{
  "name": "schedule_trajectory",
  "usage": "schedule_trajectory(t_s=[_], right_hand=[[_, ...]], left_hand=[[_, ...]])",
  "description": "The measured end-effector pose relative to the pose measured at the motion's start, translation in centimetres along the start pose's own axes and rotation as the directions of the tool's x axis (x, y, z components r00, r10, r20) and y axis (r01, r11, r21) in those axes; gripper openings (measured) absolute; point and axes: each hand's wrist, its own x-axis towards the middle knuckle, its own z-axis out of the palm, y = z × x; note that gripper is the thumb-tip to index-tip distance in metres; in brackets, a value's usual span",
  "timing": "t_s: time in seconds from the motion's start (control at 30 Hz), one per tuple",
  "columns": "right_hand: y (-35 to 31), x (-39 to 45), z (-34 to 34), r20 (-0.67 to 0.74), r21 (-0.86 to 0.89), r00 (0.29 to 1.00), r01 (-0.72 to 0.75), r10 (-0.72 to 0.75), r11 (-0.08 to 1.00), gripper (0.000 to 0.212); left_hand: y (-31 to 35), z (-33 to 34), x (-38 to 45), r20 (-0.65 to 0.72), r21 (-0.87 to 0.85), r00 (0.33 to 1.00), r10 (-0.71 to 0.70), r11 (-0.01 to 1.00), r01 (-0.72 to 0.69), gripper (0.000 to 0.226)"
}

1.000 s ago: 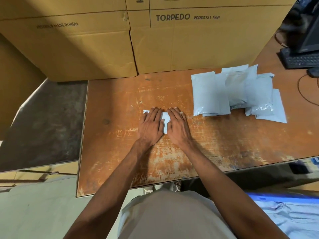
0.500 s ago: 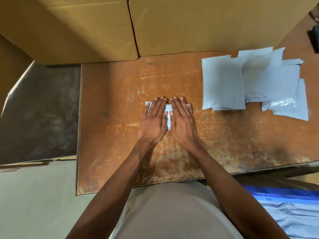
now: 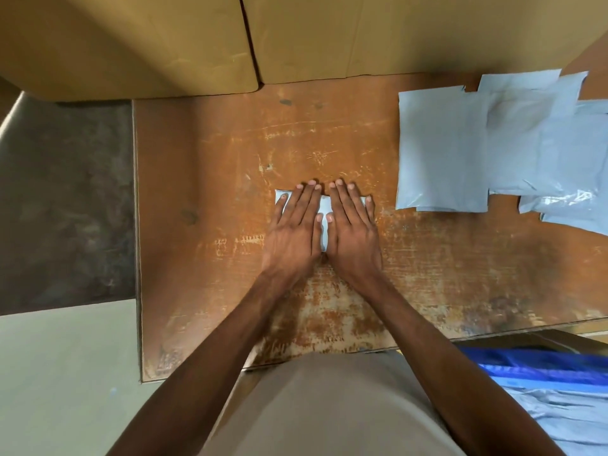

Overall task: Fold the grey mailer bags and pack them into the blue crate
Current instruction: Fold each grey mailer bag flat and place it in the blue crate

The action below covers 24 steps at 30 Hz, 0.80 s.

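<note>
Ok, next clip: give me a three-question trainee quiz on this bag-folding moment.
1. True or false: both hands press flat on the folded mailer bag.
2. Where does the pile of unfolded mailer bags lie relative to the hands? A) to their left B) to their right C) under them
3. Fill in: the blue crate shows at the lower ____ of the view, below the table edge.

Key
1. True: the left hand and the right hand lie side by side with straight fingers on the bag.
2. B
3. right
</note>
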Motion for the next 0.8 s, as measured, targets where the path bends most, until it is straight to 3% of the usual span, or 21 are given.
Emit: schedule_trajectory(t_s=[0.4,0.6,0.8], right_hand=[[-0.1,-0.1,-0.2,0.034,0.014,0.999,0.005,-0.005,1.0,0.065],[-0.3,-0.3,-0.6,0.045,0.038,0.999,-0.009,0.007,0.999,0.056],[0.2,-0.7,-0.9,0.067,0.12,0.998,-0.009,0.001,0.993,0.065]], left_hand=[[0.3,-0.6,-0.1,0.039,0.005,0.999,-0.004,1.0,0.004,0.054],[0.5,-0.7,-0.4,0.035,-0.014,0.999,-0.01,1.0,0.01,0.055],[0.3,-1.1,-0.9,0.039,-0.095,0.999,-0.002,0.995,0.006,0.058]])
